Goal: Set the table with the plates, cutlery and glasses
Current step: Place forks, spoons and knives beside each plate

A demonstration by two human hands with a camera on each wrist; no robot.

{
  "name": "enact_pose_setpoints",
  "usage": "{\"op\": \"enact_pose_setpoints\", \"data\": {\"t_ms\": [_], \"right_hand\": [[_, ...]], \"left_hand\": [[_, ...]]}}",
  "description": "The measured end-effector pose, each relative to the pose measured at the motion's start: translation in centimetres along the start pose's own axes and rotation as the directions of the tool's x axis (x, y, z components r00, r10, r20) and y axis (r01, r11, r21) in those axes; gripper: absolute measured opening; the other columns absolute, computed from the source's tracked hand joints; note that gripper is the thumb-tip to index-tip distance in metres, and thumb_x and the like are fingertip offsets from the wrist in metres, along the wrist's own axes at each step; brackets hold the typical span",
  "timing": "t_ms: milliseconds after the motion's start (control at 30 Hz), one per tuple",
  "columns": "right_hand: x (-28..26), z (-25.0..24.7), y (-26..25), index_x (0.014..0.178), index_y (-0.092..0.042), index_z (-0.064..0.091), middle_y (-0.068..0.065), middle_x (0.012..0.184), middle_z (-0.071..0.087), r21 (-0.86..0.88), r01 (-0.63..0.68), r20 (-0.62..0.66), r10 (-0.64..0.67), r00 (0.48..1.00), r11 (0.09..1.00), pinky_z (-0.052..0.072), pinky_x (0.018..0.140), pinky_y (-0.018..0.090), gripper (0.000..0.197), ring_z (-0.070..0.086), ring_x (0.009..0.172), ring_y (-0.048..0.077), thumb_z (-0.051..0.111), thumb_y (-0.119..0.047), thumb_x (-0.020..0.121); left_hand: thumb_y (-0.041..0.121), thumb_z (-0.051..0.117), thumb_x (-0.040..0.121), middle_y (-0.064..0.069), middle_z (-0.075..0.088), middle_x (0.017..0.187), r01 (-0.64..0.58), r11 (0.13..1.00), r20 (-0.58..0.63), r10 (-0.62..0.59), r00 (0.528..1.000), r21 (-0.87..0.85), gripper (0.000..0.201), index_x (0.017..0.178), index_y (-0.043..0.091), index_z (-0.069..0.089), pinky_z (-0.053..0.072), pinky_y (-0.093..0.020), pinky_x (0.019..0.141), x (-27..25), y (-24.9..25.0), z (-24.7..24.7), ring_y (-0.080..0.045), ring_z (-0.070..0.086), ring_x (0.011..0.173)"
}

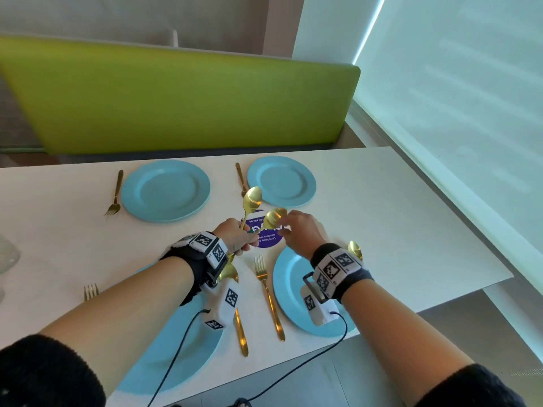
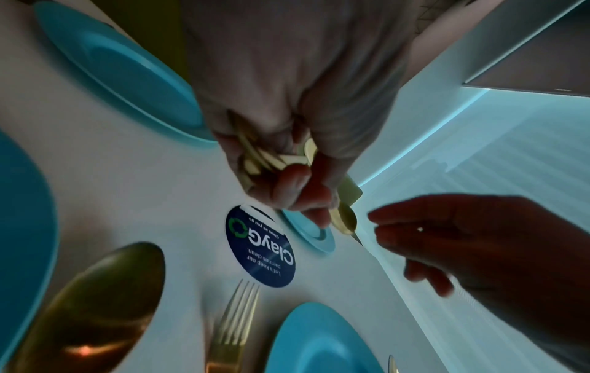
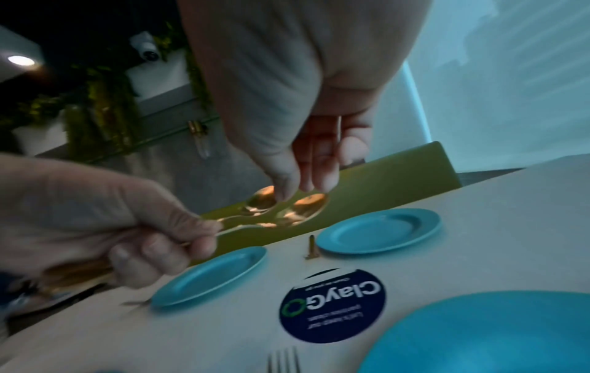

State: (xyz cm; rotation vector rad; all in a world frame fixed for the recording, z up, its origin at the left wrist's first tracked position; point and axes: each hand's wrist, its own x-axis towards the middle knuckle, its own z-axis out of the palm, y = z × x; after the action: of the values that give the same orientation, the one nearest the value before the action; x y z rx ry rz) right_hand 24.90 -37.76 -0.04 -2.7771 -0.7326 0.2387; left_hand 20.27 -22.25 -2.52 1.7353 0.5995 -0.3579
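Observation:
My left hand (image 1: pixel 235 239) grips the handles of two gold spoons above the table's middle. Their bowls point away from me, one higher (image 1: pixel 253 198) and one lower (image 1: pixel 274 217). The right hand (image 1: pixel 299 230) reaches in with loosely bent fingers at the lower bowl; in the left wrist view a small gap shows between the right hand (image 2: pixel 463 239) and the spoon tip (image 2: pixel 346 219). Blue plates lie far left (image 1: pixel 166 190), far right (image 1: pixel 282 180), near right (image 1: pixel 291 292) and near left (image 1: pixel 164 348). Gold forks (image 1: pixel 269 295) lie left of the plates.
One gold spoon (image 1: pixel 241 333) lies right of the near left plate and another (image 1: pixel 355 249) right of the near right plate. A round dark sticker (image 1: pixel 266 237) marks the table's middle. A glass (image 1: pixel 7 259) stands at the left edge. A green bench back (image 1: pixel 191 98) runs behind the table.

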Motion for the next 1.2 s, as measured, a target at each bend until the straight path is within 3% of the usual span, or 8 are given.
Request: {"op": "enact_pose_setpoints", "data": {"t_ms": [200,467,533,667,800,967,1067,1200], "right_hand": [[-0.4,0.6,-5.3,0.112,-0.020,0.068,0.001,0.117,0.063,-0.181,0.204,0.144,-0.179,0.973,0.962,0.045,0.085,0.030,0.025,0.056,0.110,0.021,0.049,-0.022,0.095],[0.2,-0.1,-9.1,0.109,-0.018,0.068,0.005,0.112,0.064,-0.260,0.190,0.164,-0.151,0.975,0.947,0.044,0.082,0.029,0.026,0.057,0.106,0.021,0.048,-0.025,0.095],[0.6,-0.2,-8.7,0.107,-0.018,0.068,0.004,0.112,0.063,-0.227,0.154,0.173,-0.116,0.978,0.962,0.045,0.084,0.030,0.023,0.057,0.107,0.021,0.051,-0.025,0.093],[2.4,-0.7,-6.2,0.105,-0.019,0.069,0.004,0.110,0.064,-0.216,0.034,0.200,0.010,0.980,0.976,0.046,0.081,0.032,0.022,0.058,0.103,0.022,0.052,-0.026,0.093],[6.2,-1.8,-1.0,0.105,-0.016,0.069,0.006,0.112,0.065,-0.167,-0.169,0.167,0.197,0.966,0.971,0.049,0.086,0.032,0.022,0.059,0.105,0.025,0.052,-0.023,0.093],[13.0,-4.2,6.0,0.105,-0.010,0.069,0.009,0.115,0.067,-0.220,-0.332,0.114,0.362,0.925,0.917,0.048,0.089,0.030,0.027,0.060,0.108,0.027,0.052,-0.027,0.092],[16.6,-5.3,9.0,0.093,-0.010,0.067,0.010,0.111,0.068,-0.255,-0.404,0.093,0.438,0.894,0.879,0.045,0.080,0.027,0.023,0.062,0.104,0.026,0.051,-0.026,0.091],[20.1,-4.9,12.0,0.103,-0.005,0.067,0.011,0.109,0.068,-0.289,-0.511,0.107,0.557,0.823,0.810,0.046,0.076,0.027,0.031,0.063,0.103,0.026,0.055,-0.029,0.090]], "left_hand": [[0.009,0.062,0.086,-0.005,0.062,0.069,-0.065,0.987,0.178,0.038,0.983,0.148,0.019,0.072,0.010,0.049,0.031,-0.018,0.040,-1.9,0.0,-2.8,-0.012,0.043,0.050],[0.015,0.061,0.076,-0.023,0.070,0.090,-0.102,0.972,0.279,0.041,0.960,0.210,0.009,0.071,0.008,0.056,0.033,-0.024,0.050,-1.9,0.2,-6.6,-0.024,0.050,0.064],[0.013,0.055,0.085,-0.019,0.069,0.085,-0.098,0.981,0.299,0.045,0.953,0.166,0.013,0.074,0.007,0.054,0.037,-0.022,0.047,-1.3,0.6,-6.8,-0.025,0.055,0.063],[0.012,0.034,0.100,-0.009,0.062,0.072,-0.075,0.994,0.169,0.062,0.984,0.077,0.024,0.078,0.007,0.044,0.047,-0.019,0.043,0.5,1.6,-7.0,-0.015,0.058,0.054],[0.016,0.031,0.101,-0.001,0.052,0.064,-0.067,0.991,-0.049,0.073,0.996,0.113,0.034,0.070,0.011,0.046,0.038,-0.016,0.040,3.6,2.5,-8.4,-0.011,0.047,0.051],[0.011,0.032,0.100,-0.005,0.050,0.068,-0.052,0.996,-0.138,0.041,0.990,-0.077,0.029,0.072,0.009,0.038,0.024,-0.011,0.029,7.0,4.2,-9.5,-0.013,0.032,0.048],[0.012,0.032,0.101,-0.004,0.051,0.069,-0.056,0.990,-0.189,0.031,0.981,-0.132,0.026,0.076,0.010,0.040,0.023,-0.012,0.028,9.2,5.2,-9.7,-0.013,0.032,0.047],[0.013,0.033,0.101,-0.004,0.053,0.070,-0.030,0.988,-0.205,-0.002,0.979,-0.153,0.025,0.077,0.012,0.041,0.025,-0.015,0.032,11.5,5.3,-9.5,-0.013,0.034,0.047]]}}
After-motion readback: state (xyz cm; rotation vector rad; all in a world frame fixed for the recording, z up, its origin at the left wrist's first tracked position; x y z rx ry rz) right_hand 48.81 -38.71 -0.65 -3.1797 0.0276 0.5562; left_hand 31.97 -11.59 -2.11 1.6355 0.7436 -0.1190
